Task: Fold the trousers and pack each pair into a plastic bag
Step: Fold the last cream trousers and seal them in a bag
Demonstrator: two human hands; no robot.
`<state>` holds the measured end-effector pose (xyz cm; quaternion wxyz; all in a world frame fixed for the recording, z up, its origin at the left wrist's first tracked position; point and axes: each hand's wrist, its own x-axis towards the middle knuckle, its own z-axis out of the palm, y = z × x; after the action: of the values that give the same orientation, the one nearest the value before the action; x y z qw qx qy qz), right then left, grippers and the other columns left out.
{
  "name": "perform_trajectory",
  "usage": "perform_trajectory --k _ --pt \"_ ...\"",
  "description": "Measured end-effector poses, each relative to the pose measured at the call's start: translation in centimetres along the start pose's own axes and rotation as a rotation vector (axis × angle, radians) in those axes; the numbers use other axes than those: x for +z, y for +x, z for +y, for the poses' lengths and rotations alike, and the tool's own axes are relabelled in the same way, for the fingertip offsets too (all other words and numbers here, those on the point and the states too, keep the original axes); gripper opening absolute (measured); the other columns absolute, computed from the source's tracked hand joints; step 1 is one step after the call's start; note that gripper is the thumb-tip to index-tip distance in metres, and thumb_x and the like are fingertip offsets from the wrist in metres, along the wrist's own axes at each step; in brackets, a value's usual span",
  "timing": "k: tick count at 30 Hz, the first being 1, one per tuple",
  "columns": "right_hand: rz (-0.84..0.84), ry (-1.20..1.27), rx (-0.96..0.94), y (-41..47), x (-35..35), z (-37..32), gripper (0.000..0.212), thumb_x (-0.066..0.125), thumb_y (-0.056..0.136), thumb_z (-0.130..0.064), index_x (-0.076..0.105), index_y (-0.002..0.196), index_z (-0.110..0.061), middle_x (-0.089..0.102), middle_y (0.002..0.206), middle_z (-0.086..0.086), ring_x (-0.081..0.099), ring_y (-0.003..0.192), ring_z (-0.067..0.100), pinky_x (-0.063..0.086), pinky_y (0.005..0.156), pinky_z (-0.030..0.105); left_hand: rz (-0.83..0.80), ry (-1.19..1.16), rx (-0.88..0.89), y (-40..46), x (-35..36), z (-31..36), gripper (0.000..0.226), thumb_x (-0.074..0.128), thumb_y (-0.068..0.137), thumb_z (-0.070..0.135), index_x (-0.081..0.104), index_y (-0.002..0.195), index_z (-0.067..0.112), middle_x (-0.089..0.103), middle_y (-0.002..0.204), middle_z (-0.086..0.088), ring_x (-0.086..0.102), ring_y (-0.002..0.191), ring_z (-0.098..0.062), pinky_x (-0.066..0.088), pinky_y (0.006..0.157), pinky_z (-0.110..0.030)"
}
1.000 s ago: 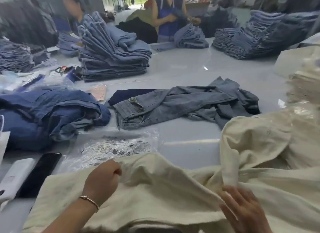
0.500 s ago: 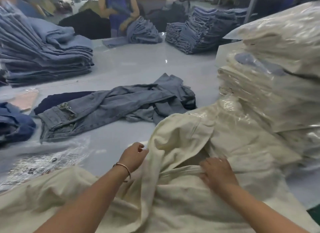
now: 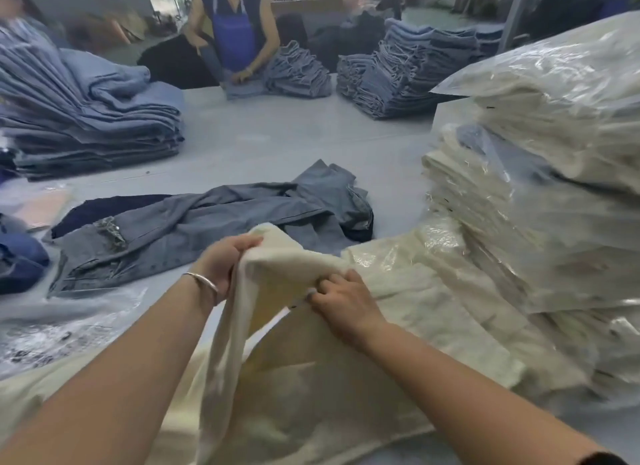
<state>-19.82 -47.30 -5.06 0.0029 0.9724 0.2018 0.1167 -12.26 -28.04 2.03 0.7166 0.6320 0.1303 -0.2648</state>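
While both hands (image 3: 277, 274) grip them, cream trousers (image 3: 311, 378) drape below.

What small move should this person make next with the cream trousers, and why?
Probably lay the raised fold flat and smooth it. The left hand and right hand both grip a bunched edge of the cream trousers, lifted off the table, and the cloth below is rumpled, so they are not yet folded for bagging.

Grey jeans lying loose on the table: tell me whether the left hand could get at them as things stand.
Probably yes, once freed. The left hand is gripping the cream trousers, but the grey jeans lie just beyond it with nothing between.
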Motion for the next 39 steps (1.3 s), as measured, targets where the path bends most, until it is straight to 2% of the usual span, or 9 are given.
perform_trajectory --k 5,8,11,14,20,23,30,35,39 --pt "-0.156 0.107 0.195 0.6 3.4 0.3 0.035 0.058 0.09 -0.043 0.06 0.12 -0.025 0.056 0.127 0.002 0.042 0.129 0.019 0.01 0.117 0.044 -0.048 -0.137 0.474 -2.7 2.0 4.6 0.026 0.04 0.103 0.025 0.06 0.113 0.012 0.071 0.082 0.0 0.068 0.069 -0.009 0.056 0.06 -0.021" --pt "0.068 0.607 0.426 -1.1 2.4 2.0 0.036 0.052 0.096 -0.04 0.058 0.125 -0.02 0.058 0.128 0.0 0.051 0.121 0.02 0.03 0.109 0.038 -0.042 -0.016 0.715 -2.9 5.3 4.5 0.025 0.042 0.101 0.011 0.059 0.119 0.015 0.069 0.087 0.009 0.063 0.08 -0.002 0.05 0.078 -0.015" --pt "0.412 1.404 0.698 -4.0 -1.7 4.6 0.037 0.053 0.09 -0.05 0.058 0.116 -0.023 0.065 0.109 0.001 0.066 0.092 0.013 0.05 0.084 0.037 -0.114 0.545 0.949 -2.3 9.4 0.9 0.04 0.049 0.096 0.02 0.052 0.134 0.033 0.066 0.116 0.004 0.059 0.111 -0.015 0.042 0.101 -0.029" --pt "0.554 1.722 0.702 -8.2 -3.7 7.4 0.069 0.058 0.073 -0.073 0.05 0.128 -0.033 0.066 0.116 -0.008 0.066 0.102 0.008 0.057 0.078 0.037 -0.209 1.196 1.069 -1.7 12.9 -5.7 0.046 0.042 0.095 0.038 0.04 0.139 0.046 0.063 0.107 -0.002 0.061 0.094 -0.028 0.05 0.077 -0.036" --pt "0.352 0.842 1.198 -13.4 -0.2 8.6 0.046 0.075 0.079 -0.021 0.057 0.121 -0.013 0.052 0.071 -0.003 0.051 0.065 0.014 0.038 0.063 0.028 -0.337 1.766 0.949 -3.4 13.9 -17.0 0.067 0.061 0.086 0.028 0.032 0.145 0.044 0.052 0.099 -0.003 0.058 0.075 -0.026 0.04 0.056 -0.035" --pt "0.393 0.808 1.264 -14.6 0.5 9.7 0.031 0.073 0.08 -0.012 0.064 0.109 -0.005 0.056 0.071 0.003 0.054 0.07 0.025 0.04 0.069 0.03 -0.128 1.784 1.172 -4.2 11.1 -19.3 0.059 0.074 0.066 0.032 0.06 0.123 0.029 0.06 0.076 0.005 0.058 0.054 -0.015 0.04 0.039 -0.025" --pt "0.743 0.768 1.19 -16.0 -2.1 10.6 0.007 0.067 0.083 -0.011 0.062 0.085 -0.016 0.064 0.078 0.009 0.059 0.075 0.035 0.05 0.069 0.048 0.07 1.51 1.11 -8.0 1.8 -19.2 0.036 0.038 0.056 0.023 0.043 0.092 0.025 0.064 0.071 0.003 0.062 0.055 -0.018 0.042 0.041 -0.021" --pt "0.166 0.425 1.185 -17.5 -0.2 9.3 0.017 0.051 0.093 -0.008 0.059 0.107 -0.009 0.065 0.099 0.022 0.059 0.089 0.038 0.039 0.067 0.035 -0.138 1.619 0.94 -10.6 -0.1 -21.0 0.059 0.086 0.043 0.031 0.042 0.083 0.031 0.055 0.069 0.014 0.053 0.05 -0.006 0.022 0.038 -0.015" --pt "0.064 0.317 1.156 -17.3 -0.8 8.9 0.032 0.043 0.09 0.0 0.052 0.12 -0.007 0.06 0.11 0.023 0.057 0.098 0.041 0.041 0.071 0.038 -0.299 1.422 0.752 -10.8 -1.1 -20.1 0.015 0.068 0.079 0.034 0.064 0.092 0.029 0.055 0.08 0.01 0.055 0.062 -0.01 0.04 0.052 -0.019"
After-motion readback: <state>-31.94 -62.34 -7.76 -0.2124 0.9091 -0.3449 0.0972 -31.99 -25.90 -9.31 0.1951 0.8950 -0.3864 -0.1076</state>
